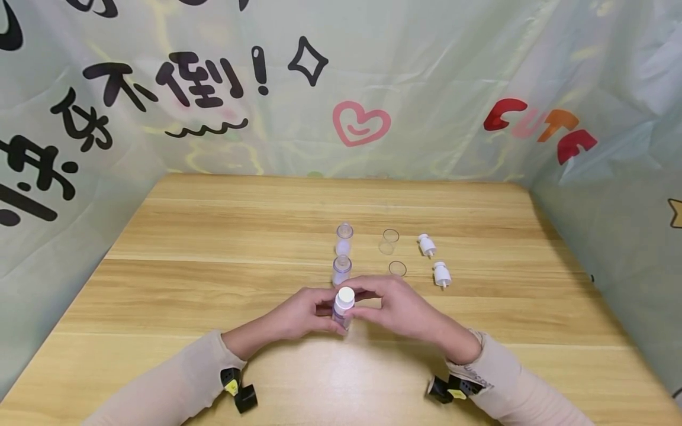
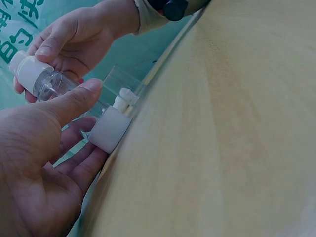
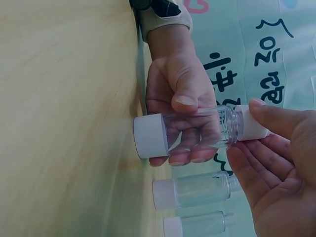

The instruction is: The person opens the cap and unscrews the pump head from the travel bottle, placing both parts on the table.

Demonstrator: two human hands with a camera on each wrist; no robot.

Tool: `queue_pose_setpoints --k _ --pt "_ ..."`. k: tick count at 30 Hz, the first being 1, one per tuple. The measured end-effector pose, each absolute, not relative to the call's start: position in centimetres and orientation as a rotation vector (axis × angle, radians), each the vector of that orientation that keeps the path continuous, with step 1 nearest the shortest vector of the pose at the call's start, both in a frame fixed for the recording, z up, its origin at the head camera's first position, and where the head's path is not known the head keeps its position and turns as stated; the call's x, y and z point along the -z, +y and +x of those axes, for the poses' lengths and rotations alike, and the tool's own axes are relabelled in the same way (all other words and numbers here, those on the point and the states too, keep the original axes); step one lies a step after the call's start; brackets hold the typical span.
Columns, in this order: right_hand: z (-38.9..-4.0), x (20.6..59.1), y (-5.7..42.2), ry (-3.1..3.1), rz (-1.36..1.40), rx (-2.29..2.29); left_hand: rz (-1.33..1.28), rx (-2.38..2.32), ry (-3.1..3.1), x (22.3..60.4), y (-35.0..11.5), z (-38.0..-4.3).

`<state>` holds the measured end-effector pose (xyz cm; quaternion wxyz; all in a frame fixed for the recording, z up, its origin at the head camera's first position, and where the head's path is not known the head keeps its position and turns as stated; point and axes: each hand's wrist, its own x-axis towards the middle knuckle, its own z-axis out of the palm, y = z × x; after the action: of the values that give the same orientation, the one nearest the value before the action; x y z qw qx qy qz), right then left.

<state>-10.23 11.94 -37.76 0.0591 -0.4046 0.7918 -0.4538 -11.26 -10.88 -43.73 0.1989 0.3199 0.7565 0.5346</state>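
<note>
Close to my body, a small clear bottle [image 3: 197, 131] with a white base [image 3: 150, 137] is held between both hands. My left hand [image 1: 301, 312] grips its clear body, thumb on one side and fingers round the other. At the neck sits a white pump top [image 1: 346, 297], which my right hand [image 1: 396, 305] pinches between thumb and fingers. In the right wrist view, the white base is close over the tabletop. Just beyond my hands, two more clear bottles [image 1: 341, 273] with open necks stand in a line on the wooden table [image 1: 240, 231].
Two white pump tops [image 1: 441, 274] stand with their nozzles towards me, to the right of the bottles. Between them and the bottles are clear cylindrical caps [image 1: 386, 247], visible mainly by their rims. A printed curtain [image 1: 426, 71] encloses the table's back and sides.
</note>
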Motion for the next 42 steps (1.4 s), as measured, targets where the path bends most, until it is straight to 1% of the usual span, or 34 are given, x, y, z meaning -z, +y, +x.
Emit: queue_pose_setpoints --k 20,24,32,42 --pt "-10.7 37.5 12.4 2.296 -1.217 1.392 0.902 -1.496 2.119 43.7 -10.7 -11.3" --pt "-10.4 37.3 12.3 2.322 -1.236 1.394 0.919 -1.492 2.138 43.8 -10.7 -11.2" --pt "-9.7 37.4 11.8 2.519 -1.359 1.345 0.914 -1.490 2.146 43.7 -10.7 -11.2" --pt "-8.9 37.8 10.8 2.629 -1.314 1.339 0.888 -1.513 2.107 43.8 -10.7 -11.2"
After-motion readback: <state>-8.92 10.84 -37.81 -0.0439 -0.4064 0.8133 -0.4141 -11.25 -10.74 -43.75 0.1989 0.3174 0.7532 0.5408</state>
